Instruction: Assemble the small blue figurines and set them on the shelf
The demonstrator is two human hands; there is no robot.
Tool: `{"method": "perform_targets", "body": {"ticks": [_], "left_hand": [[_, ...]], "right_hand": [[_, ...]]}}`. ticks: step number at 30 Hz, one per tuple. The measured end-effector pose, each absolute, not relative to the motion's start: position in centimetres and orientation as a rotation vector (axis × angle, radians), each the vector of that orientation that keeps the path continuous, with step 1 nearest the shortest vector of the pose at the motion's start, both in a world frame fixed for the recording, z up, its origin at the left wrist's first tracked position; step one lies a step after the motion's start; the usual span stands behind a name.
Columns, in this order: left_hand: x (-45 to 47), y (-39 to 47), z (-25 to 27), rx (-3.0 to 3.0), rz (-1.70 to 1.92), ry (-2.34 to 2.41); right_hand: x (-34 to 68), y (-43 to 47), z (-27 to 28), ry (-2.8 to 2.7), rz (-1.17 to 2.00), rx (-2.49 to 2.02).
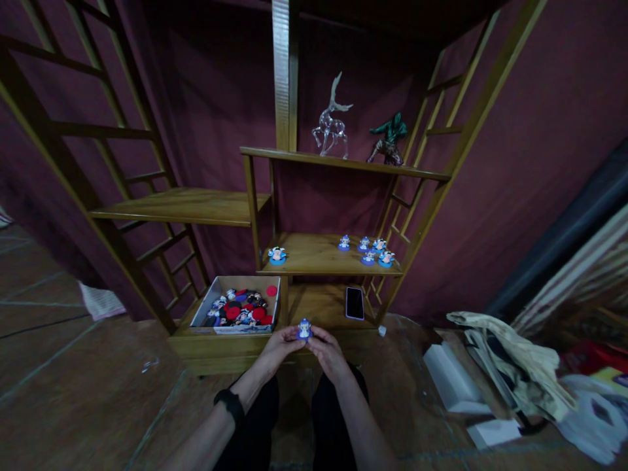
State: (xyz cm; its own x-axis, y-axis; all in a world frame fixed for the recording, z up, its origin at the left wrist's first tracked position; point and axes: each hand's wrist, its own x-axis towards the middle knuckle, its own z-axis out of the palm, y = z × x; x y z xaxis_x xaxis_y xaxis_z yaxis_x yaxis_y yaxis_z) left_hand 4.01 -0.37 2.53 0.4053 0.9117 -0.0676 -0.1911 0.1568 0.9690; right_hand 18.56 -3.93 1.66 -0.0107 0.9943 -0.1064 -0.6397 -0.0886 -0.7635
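Between both hands I hold a small purple-and-white figurine (304, 329) upright on its round purple base, in front of the low shelf. The fingers of my left hand (283, 344) close on its left side. My right hand (328, 350) grips it from the right. Similar figurines stand on the middle shelf (314, 255): a blue-based one (277, 256) at the left end, and a group of purple and blue ones (368, 257) toward the right. An open box (203, 314) at the lower left holds a jumble of figurines and red and dark discs.
A phone (354, 303) lies on the bottom shelf. Above are a clear glass deer (333, 124) and a dark green statuette (391, 139). A bare wooden shelf (186, 205) juts out at left. Cloth bags (515, 360) and white boxes (454, 379) lie on the right floor.
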Motion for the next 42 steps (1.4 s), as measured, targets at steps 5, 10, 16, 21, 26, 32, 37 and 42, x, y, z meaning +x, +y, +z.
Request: {"method": "perform_targets", "body": {"ticks": [5, 10, 16, 21, 26, 32, 37, 42], "left_hand": [[5.4, -0.6, 5.0, 1.208, 0.908, 0.81], [7.0, -0.5, 7.2, 1.197, 0.915, 0.808], [9.8, 1.4, 12.1, 1.152, 1.009, 0.744], [12.8, 3.8, 16.9, 1.203, 1.084, 0.618], [15.1, 6.6, 19.0, 1.212, 1.104, 0.628], [16.7, 9.4, 19.0, 1.281, 1.154, 0.759], [17.6, 10.9, 19.3, 1.353, 1.166, 0.869], [18.4, 12.0, 19.3, 1.44, 1.16, 0.921]], "right_hand": [[19.5, -4.3, 2.6, -0.6, 1.493, -0.688], [21.0, -4.7, 3.1, -0.538, 1.473, -0.631], [22.2, -4.7, 2.8, -0.483, 1.46, -0.634], [22.1, -4.4, 2.8, -0.442, 1.452, -0.665], [22.2, -4.5, 3.1, -0.425, 1.469, -0.69], [22.4, -4.8, 3.3, -0.402, 1.476, -0.711], [22.3, -4.7, 3.4, -0.397, 1.474, -0.712], [22.4, -4.4, 3.4, -0.388, 1.47, -0.714]]}}
